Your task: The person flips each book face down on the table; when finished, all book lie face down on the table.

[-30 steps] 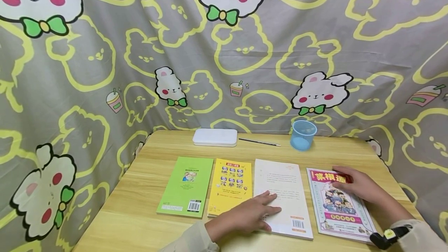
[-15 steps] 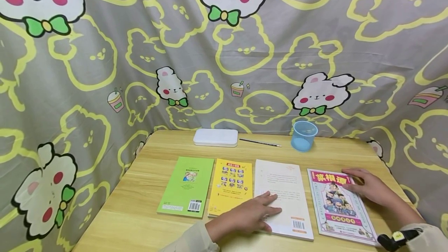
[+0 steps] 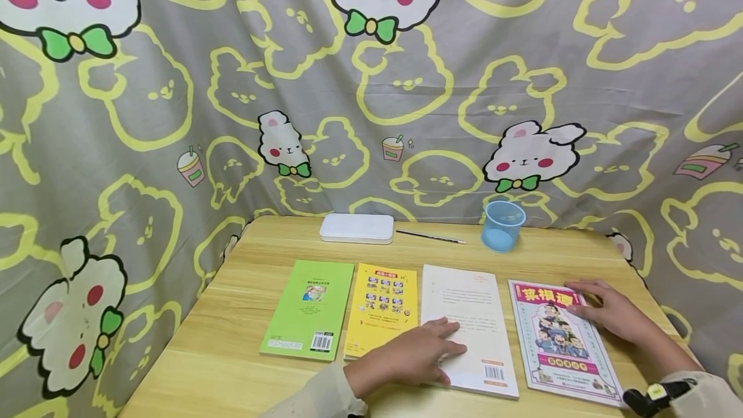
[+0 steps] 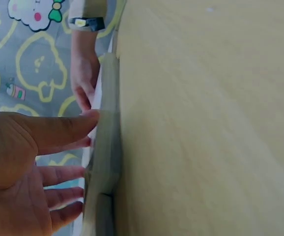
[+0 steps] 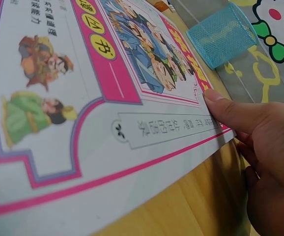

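Observation:
Four books lie in a row on the wooden table. Spread fingers of my left hand (image 3: 415, 353) rest on the lower left part of the white book (image 3: 470, 315); the left wrist view shows this hand (image 4: 29, 167) from the side, fingers fairly straight. My right hand (image 3: 609, 311) is at the upper right edge of the pink-bordered comic-style book (image 3: 560, 340). In the right wrist view, its thumb presses on the cover (image 5: 98, 123) while the other fingers of the hand (image 5: 274, 157) curl beside and below the edge. Left of the white book are a yellow book (image 3: 383, 308) and a green book (image 3: 307, 308).
Along the table's back stand a white case (image 3: 356, 228), a pencil (image 3: 429, 236) and a blue mesh pen holder (image 3: 504, 228). A grey patterned curtain (image 3: 348, 95) surrounds the back and sides. Wood surface (image 3: 220, 340) shows left of the green book.
My right hand has slid slightly right, from over the pink-bordered book's title to its right edge, uncovering more of the cover. My left hand and the books look unmoved.

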`<state>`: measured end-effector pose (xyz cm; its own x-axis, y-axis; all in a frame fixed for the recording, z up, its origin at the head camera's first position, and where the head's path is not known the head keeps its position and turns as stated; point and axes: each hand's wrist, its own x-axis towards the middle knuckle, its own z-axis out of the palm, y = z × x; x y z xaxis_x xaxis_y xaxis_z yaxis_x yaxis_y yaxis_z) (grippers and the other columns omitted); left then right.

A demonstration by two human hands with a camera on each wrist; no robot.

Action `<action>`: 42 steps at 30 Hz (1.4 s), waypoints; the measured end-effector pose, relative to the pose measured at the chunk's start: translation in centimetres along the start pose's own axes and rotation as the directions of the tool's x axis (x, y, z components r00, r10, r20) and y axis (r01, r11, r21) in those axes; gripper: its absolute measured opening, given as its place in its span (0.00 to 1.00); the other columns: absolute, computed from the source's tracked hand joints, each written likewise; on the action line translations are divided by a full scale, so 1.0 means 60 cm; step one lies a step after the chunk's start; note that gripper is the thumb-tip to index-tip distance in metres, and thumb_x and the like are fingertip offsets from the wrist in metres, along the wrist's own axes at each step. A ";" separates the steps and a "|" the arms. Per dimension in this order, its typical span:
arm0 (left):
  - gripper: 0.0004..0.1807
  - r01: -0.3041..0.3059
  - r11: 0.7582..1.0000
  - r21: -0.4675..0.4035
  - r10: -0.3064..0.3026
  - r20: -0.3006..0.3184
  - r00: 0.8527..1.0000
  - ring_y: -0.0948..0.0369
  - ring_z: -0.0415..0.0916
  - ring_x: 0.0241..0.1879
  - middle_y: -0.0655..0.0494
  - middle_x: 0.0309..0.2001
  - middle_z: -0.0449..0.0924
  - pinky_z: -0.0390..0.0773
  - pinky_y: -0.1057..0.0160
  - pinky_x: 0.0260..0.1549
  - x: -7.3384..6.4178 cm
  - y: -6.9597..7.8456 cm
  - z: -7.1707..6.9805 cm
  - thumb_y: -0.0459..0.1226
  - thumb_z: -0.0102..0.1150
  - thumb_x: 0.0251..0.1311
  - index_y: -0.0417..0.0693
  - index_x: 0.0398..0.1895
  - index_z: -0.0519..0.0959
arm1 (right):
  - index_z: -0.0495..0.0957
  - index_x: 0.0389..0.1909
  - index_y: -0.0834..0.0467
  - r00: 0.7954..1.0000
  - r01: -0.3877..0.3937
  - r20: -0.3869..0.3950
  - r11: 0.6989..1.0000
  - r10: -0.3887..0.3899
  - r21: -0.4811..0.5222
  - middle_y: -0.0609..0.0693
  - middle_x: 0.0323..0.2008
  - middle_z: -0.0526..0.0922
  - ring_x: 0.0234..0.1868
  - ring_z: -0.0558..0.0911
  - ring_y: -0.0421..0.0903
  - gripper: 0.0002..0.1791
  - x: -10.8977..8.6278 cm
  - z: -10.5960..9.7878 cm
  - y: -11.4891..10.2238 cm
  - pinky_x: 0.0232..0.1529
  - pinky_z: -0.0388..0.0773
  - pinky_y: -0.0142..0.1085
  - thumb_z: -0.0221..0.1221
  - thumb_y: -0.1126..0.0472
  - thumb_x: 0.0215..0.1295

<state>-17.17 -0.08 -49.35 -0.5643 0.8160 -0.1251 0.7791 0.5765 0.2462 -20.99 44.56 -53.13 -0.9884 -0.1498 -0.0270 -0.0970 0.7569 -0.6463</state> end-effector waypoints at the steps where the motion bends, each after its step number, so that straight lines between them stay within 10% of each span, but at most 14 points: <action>1: 0.36 0.004 1.000 0.011 -0.004 -0.002 1.000 0.59 0.56 0.79 0.59 0.79 0.61 0.62 0.62 0.74 0.002 0.002 -0.002 0.57 0.70 0.59 0.66 0.71 0.75 | 0.70 0.69 0.69 1.000 -0.004 0.000 1.000 0.004 -0.003 0.79 0.68 0.60 0.67 0.57 0.83 0.36 0.000 -0.001 0.000 0.58 0.56 0.79 0.65 0.49 0.71; 9: 0.37 0.072 0.990 0.125 -0.069 -0.027 0.997 0.58 0.63 0.74 0.59 0.74 0.67 0.72 0.59 0.67 0.034 0.038 -0.009 0.65 0.69 0.55 0.71 0.69 0.76 | 0.70 0.70 0.70 1.000 0.000 0.002 1.000 0.000 -0.004 0.80 0.69 0.58 0.67 0.55 0.85 0.36 0.000 -0.001 0.000 0.58 0.54 0.80 0.65 0.50 0.71; 42: 0.45 0.152 0.959 0.239 -0.193 0.159 0.968 0.58 0.34 0.82 0.60 0.83 0.45 0.43 0.56 0.79 0.181 0.148 0.032 0.77 0.48 0.57 0.90 0.78 0.48 | 0.70 0.70 0.70 1.000 -0.004 -0.011 1.000 0.003 -0.010 0.78 0.68 0.60 0.67 0.57 0.83 0.33 0.000 0.004 0.006 0.58 0.57 0.79 0.64 0.54 0.72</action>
<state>-15.85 14.00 -50.39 -0.6534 0.6852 -0.3219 0.7266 0.6869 -0.0128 -20.98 44.67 -53.54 -0.9899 -0.1404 -0.0212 -0.0946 0.7636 -0.6387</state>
